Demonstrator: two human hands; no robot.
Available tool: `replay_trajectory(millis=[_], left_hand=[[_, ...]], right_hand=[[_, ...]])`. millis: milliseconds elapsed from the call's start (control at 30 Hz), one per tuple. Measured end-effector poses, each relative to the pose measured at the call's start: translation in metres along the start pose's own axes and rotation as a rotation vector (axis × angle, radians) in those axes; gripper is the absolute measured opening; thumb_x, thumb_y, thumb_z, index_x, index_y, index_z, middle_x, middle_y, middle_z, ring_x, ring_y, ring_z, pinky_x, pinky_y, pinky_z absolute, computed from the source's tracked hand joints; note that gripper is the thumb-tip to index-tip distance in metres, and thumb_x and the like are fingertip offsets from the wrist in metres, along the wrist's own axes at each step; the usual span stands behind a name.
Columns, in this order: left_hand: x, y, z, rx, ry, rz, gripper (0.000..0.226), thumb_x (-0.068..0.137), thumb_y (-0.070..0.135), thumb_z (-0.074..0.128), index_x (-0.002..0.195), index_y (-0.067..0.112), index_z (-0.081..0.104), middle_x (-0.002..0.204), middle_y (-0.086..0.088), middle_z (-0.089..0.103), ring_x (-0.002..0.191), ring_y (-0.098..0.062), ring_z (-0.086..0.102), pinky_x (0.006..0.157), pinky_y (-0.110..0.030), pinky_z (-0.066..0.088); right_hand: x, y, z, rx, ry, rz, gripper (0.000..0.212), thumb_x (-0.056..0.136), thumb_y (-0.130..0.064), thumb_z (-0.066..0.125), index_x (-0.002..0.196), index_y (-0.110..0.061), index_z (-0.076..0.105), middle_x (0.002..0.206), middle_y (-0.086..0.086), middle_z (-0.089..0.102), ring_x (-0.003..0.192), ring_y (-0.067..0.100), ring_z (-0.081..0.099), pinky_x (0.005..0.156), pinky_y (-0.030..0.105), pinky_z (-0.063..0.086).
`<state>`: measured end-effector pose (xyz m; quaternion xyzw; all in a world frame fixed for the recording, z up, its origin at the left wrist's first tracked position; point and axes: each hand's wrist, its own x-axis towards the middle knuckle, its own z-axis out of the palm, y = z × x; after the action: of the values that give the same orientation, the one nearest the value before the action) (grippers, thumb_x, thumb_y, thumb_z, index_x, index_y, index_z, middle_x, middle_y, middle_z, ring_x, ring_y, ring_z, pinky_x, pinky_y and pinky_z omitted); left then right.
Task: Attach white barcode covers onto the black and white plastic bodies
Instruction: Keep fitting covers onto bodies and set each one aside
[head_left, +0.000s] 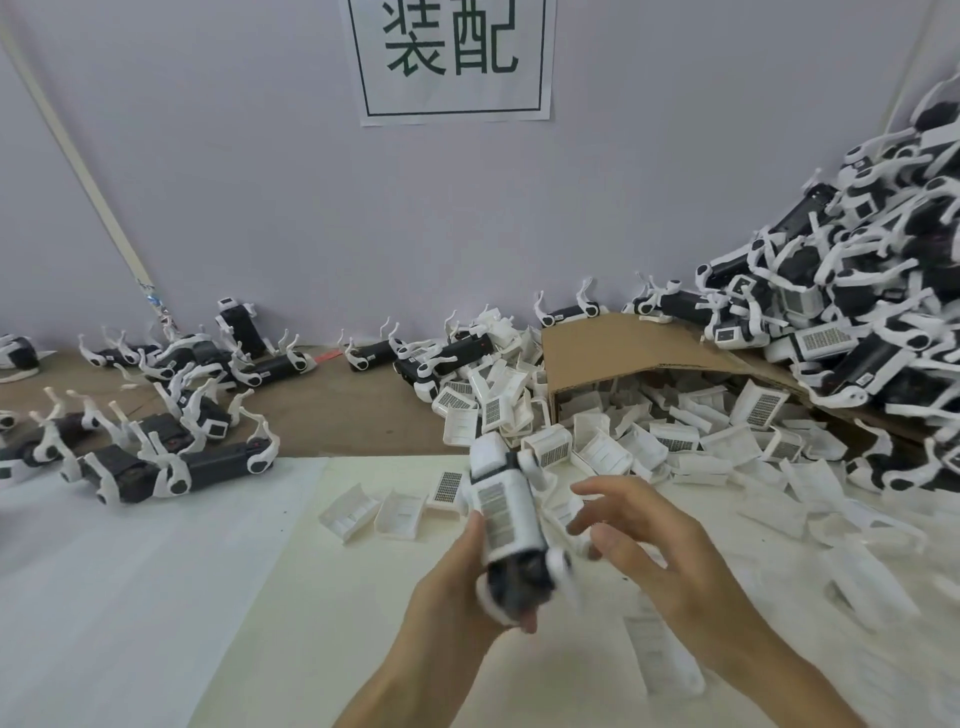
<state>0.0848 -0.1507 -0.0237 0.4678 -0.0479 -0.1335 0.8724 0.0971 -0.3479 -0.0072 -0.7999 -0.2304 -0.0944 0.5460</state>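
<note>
My left hand (457, 582) grips a black and white plastic body (511, 525) from below, holding it up over the table's middle. A white barcode cover (501, 512) lies on top of that body, label side up. My right hand (644, 545) hovers just to the right of the body, fingers spread and relaxed, holding nothing. Loose white barcode covers (400, 514) lie on the white mat just beyond my hands.
A tipped cardboard box (623, 353) spills several white covers (675, 441) across the table. A tall heap of plastic bodies (857, 291) fills the right side. More bodies (171, 457) lie scattered at the left and along the back wall. A paper sign (452, 57) hangs above.
</note>
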Motion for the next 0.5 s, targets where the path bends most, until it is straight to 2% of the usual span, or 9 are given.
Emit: replay_trajectory(millis=[67, 133, 233, 300, 367, 433, 500], left_hand=[[-0.002, 0.000, 0.002, 0.000, -0.160, -0.012, 0.044, 0.090, 0.042, 0.062, 0.123, 0.014, 0.071, 0.109, -0.019, 0.068, 0.077, -0.031, 0.066, 0.066, -0.037, 0.053], [-0.003, -0.001, -0.001, 0.007, -0.281, -0.032, 0.049, 0.094, 0.045, 0.054, 0.136, 0.021, 0.061, 0.134, -0.013, 0.061, 0.105, -0.032, 0.065, 0.087, -0.046, 0.053], [-0.004, -0.002, -0.003, 0.003, -0.361, -0.056, 0.044, 0.105, 0.044, 0.033, 0.142, 0.031, 0.054, 0.146, 0.002, 0.054, 0.133, -0.022, 0.051, 0.108, -0.052, 0.040], [-0.003, 0.000, -0.004, 0.033, -0.399, -0.085, 0.046, 0.110, 0.040, 0.022, 0.148, 0.034, 0.046, 0.155, 0.004, 0.044, 0.144, -0.020, 0.039, 0.114, -0.055, 0.031], [-0.002, 0.002, -0.006, 0.028, -0.450, -0.085, 0.047, 0.111, 0.036, 0.020, 0.157, 0.032, 0.029, 0.164, 0.000, 0.028, 0.151, -0.024, 0.027, 0.118, -0.058, 0.022], [-0.002, 0.004, -0.008, 0.021, -0.481, -0.054, 0.049, 0.110, 0.031, 0.023, 0.160, 0.030, 0.019, 0.166, -0.004, 0.022, 0.151, -0.027, 0.025, 0.119, -0.061, 0.015], [-0.001, 0.004, -0.011, 0.031, -0.482, -0.036, 0.050, 0.111, 0.028, 0.023, 0.160, 0.026, 0.016, 0.166, -0.006, 0.022, 0.151, -0.029, 0.026, 0.120, -0.062, 0.011]], right_hand=[[0.000, 0.001, 0.001, 0.060, -0.080, 0.064, 0.043, 0.079, -0.062, 0.059, 0.120, -0.049, 0.057, 0.110, -0.007, 0.071, 0.098, 0.015, 0.067, 0.086, 0.021, 0.048], [-0.001, 0.004, 0.004, 0.017, -0.117, 0.086, 0.053, 0.076, -0.067, 0.060, 0.126, -0.053, 0.050, 0.119, -0.016, 0.066, 0.108, 0.010, 0.063, 0.093, 0.026, 0.047], [-0.001, 0.008, 0.011, -0.080, -0.098, 0.099, 0.060, 0.071, -0.070, 0.061, 0.128, -0.058, 0.043, 0.120, -0.026, 0.062, 0.112, 0.001, 0.058, 0.090, 0.017, 0.042], [0.000, 0.009, 0.012, -0.076, -0.060, 0.095, 0.058, 0.073, -0.067, 0.061, 0.128, -0.057, 0.045, 0.118, -0.025, 0.064, 0.109, 0.002, 0.061, 0.089, 0.017, 0.045], [0.000, 0.009, 0.012, -0.036, -0.040, 0.083, 0.054, 0.077, -0.064, 0.062, 0.128, -0.057, 0.047, 0.118, -0.023, 0.066, 0.108, 0.005, 0.063, 0.088, 0.018, 0.048], [0.000, 0.007, 0.011, -0.008, -0.036, 0.067, 0.051, 0.080, -0.061, 0.062, 0.129, -0.057, 0.048, 0.119, -0.022, 0.067, 0.109, 0.006, 0.064, 0.087, 0.016, 0.049], [0.000, 0.007, 0.011, -0.023, -0.042, 0.049, 0.054, 0.082, -0.059, 0.062, 0.134, -0.057, 0.048, 0.121, -0.021, 0.066, 0.110, 0.007, 0.063, 0.086, 0.016, 0.049]])
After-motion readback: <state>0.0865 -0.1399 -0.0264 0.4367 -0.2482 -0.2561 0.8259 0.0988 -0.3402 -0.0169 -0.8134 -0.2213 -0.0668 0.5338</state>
